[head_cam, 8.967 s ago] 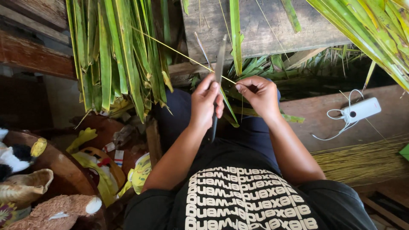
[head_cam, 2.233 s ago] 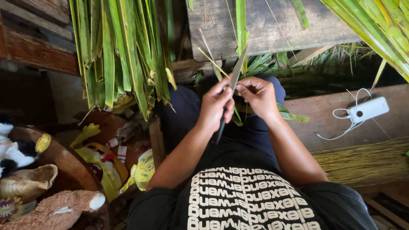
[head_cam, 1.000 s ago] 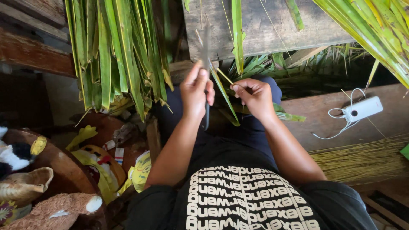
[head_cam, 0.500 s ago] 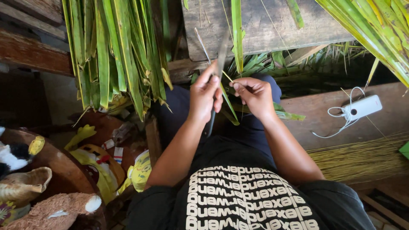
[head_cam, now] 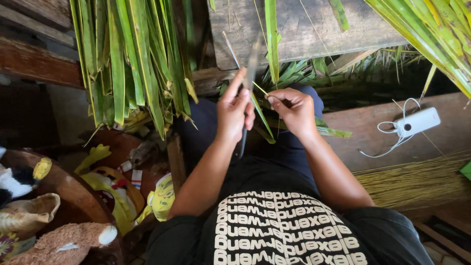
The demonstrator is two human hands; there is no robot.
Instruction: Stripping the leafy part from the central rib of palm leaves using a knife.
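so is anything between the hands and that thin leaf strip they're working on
Nothing visible. The right hand already pinches the thin yellow-green leaf strip, and the left hand presses the long grey knife blade against it. The hanging green leaves lie off to the side.

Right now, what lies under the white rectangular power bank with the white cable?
The white rectangular power bank rests on a brown wooden board, its coiled white cable beside it. The wood directly beneath it is covered.

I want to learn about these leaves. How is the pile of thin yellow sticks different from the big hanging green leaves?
The yellow sticks are thin, pale and lie flat in a bundle on the boards; the green leaves are broad, flat and hang down. Both are long and narrow.
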